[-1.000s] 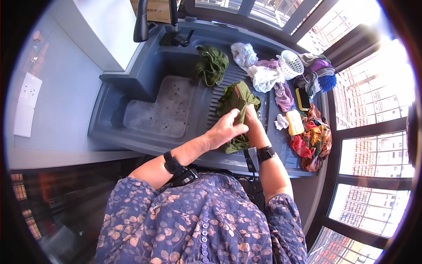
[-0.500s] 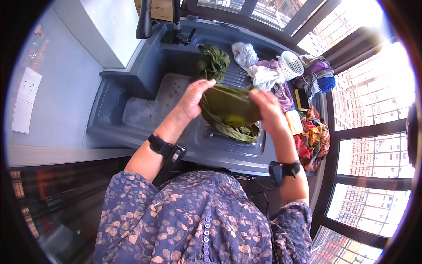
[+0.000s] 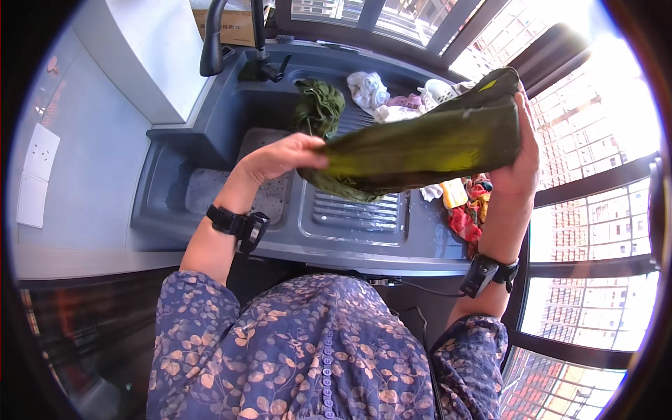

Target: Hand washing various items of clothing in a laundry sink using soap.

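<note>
The person is holding a long olive-green cloth point(image 3: 420, 150) stretched out in the air above the grey draining board point(image 3: 353, 217) of the sink. The left hand point(image 3: 280, 157) is pinching the cloth's left end, fingers curled over the fabric, forearm rising from the lower left with a black wristband point(image 3: 234, 224) on the wrist. The right hand point(image 3: 521, 157) is clasping the cloth's right end, palm turned toward the fabric, fingers wrapped behind it, forearm reaching up with a black wristband point(image 3: 486, 271) on it. Another green cloth point(image 3: 318, 108) is lying bunched on the surface near the black tap point(image 3: 234, 35), beside a pile of mixed laundry point(image 3: 392, 98).
</note>
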The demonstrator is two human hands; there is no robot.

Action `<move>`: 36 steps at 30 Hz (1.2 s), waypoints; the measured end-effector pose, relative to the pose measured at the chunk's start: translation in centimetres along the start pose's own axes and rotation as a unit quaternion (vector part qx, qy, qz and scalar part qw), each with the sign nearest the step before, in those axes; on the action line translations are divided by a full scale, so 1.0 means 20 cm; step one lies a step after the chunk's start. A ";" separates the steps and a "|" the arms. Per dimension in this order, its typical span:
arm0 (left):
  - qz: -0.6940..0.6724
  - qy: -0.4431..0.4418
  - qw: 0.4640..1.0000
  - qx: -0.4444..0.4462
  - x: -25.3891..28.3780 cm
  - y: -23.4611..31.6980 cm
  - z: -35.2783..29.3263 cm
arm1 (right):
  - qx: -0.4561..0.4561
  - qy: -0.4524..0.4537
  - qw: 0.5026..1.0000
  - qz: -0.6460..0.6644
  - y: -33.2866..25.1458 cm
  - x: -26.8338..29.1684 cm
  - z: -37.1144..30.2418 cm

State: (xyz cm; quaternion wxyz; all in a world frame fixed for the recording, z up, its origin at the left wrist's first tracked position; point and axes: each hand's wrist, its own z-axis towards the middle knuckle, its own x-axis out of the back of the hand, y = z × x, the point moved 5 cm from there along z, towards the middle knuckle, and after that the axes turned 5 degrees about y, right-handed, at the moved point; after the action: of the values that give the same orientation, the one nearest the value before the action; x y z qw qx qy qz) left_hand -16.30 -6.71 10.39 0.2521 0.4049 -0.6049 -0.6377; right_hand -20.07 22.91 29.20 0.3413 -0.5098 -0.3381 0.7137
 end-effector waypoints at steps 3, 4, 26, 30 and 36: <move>-0.330 0.027 0.937 -0.115 -0.03 0.05 -0.03 | 0.176 -0.034 0.971 -0.160 0.01 0.19 0.00; -0.331 0.029 0.936 -0.114 -0.06 0.00 -0.03 | 0.012 0.038 0.981 0.191 0.17 0.30 0.01; -0.485 0.056 0.867 -0.097 0.02 -0.26 0.17 | -0.280 0.172 0.943 -0.053 0.99 1.06 -0.33; -0.384 0.058 0.912 -0.133 0.04 0.07 0.03 | -0.103 0.160 0.980 0.062 0.61 0.70 -0.20; -0.316 0.096 0.943 -0.039 0.32 0.21 0.28 | -0.149 0.130 0.978 -0.061 0.45 0.80 0.04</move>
State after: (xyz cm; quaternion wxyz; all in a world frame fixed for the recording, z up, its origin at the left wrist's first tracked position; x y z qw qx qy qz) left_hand -25.16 -9.31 12.77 0.1103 0.6243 -0.3937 -0.6657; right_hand -26.05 31.25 13.92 0.3460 -0.6216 -0.4237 0.5608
